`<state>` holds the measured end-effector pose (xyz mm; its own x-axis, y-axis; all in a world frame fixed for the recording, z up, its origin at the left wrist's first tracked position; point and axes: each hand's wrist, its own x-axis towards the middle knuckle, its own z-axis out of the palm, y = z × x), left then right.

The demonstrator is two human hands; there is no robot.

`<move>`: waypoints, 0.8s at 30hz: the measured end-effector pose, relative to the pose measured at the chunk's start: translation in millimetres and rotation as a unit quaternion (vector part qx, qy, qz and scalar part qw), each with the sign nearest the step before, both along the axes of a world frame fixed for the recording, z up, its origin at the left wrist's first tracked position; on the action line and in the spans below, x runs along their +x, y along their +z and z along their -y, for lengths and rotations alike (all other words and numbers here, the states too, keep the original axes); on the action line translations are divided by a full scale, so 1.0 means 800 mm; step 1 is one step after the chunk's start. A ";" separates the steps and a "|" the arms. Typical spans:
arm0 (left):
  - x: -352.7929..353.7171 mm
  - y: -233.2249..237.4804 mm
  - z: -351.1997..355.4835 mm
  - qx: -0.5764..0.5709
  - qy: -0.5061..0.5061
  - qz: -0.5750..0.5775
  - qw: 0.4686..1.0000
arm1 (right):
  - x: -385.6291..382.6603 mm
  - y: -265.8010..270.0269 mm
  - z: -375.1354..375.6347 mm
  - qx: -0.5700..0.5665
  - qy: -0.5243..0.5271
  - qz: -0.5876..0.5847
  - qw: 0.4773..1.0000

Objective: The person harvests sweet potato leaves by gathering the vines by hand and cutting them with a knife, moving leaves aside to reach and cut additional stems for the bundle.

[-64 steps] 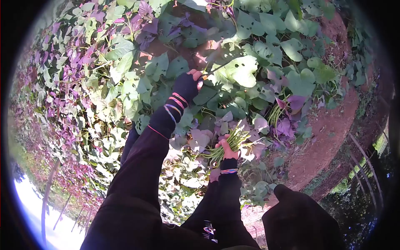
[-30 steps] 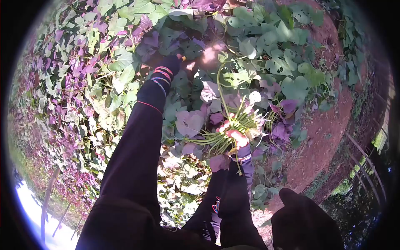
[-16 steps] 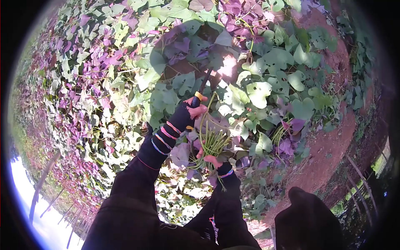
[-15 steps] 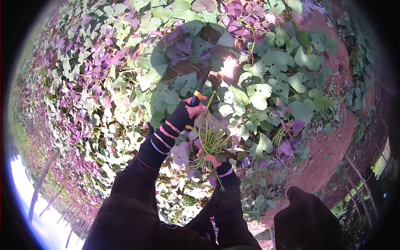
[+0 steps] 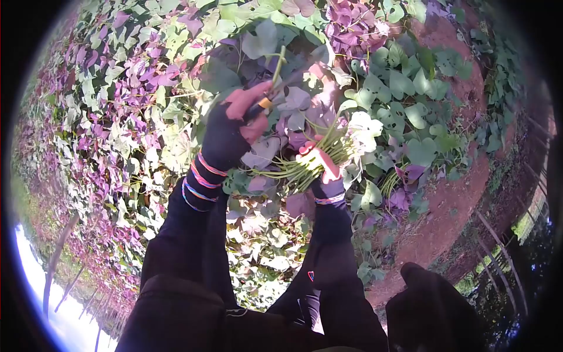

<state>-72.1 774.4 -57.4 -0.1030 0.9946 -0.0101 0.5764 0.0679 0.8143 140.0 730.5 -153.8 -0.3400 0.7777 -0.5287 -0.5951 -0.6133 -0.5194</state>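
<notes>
My left hand [image 5: 246, 108], in a dark fingerless covering with coloured bands at the wrist, is closed round a knife [image 5: 255, 110] with a dark handle and a yellow band. Its blade points up and right and is blurred. A cut green stem [image 5: 279, 66] sticks up beside the fingers of that hand, seemingly pinched there. Lower and to the right, my right hand [image 5: 324, 163] is wrapped round a bundle of green stems [image 5: 296, 171]. The stem ends fan out to the left, and pale leaves show at the right of the bundle.
Dense heart-shaped green leaves [image 5: 404, 82] and purple leaves [image 5: 352, 26] spread all round. Another bunch of stems [image 5: 389, 183] lies among leaves at the right. Reddish bare soil [image 5: 437, 217] runs down the right side. Wooden poles [image 5: 58, 258] stand at the far left and right.
My left hand has moved up and left with the knife, and a stem now shows beside its fingers. My right hand has risen and turned the bundle from upright to sideways.
</notes>
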 end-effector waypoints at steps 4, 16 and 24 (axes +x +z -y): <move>0.031 -0.018 0.048 -0.078 -0.134 0.010 0.988 | -0.026 0.038 -0.015 -0.046 0.082 0.082 0.992; -0.042 -0.079 0.023 -0.332 0.064 0.482 0.808 | -0.125 0.036 0.043 -0.211 -0.012 -0.327 0.921; -0.101 -0.281 -0.099 -0.085 0.219 -0.034 0.971 | -0.008 -0.019 0.080 -0.134 -0.075 0.012 0.988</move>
<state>-152.6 853.7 -281.8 -0.5220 0.8399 -0.1486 0.5146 0.4490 0.7305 133.5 666.3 -168.8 -0.2174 0.6487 -0.7293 -0.6794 -0.6371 -0.3641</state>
